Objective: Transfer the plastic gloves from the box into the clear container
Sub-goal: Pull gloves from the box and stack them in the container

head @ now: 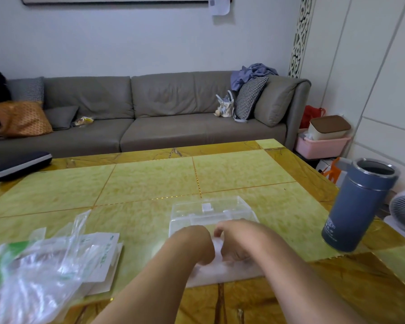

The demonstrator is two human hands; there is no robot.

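Both of your hands are working over a flat stack of plastic gloves (222,270) that lies on the surface (150,181) just in front of the clear container (211,212). The left hand (198,244) has its fingers curled down onto the near-left part of the stack; the right hand (236,242) is curled beside it, fingertips apparently pinching the film, though blur leaves the exact grip uncertain. The two hands sit close together, almost touching. The container stands just beyond them, and whether its lid is raised or seated cannot be told from this view. No box is clearly visible; a loose pile of plastic packaging (45,265) lies to your left, well apart from the stack. Risks from here: thin film is likely to slip, so a grip on only the top layers may lift part of the stack and leave the rest behind. Lifting too fast may fan or unfold the gloves so that they snag on the container rim. The container looks light and may slide away if pushed. The blue flask (358,206) stands open near the right edge of the surface; a wide sweep of the right arm could tip it.
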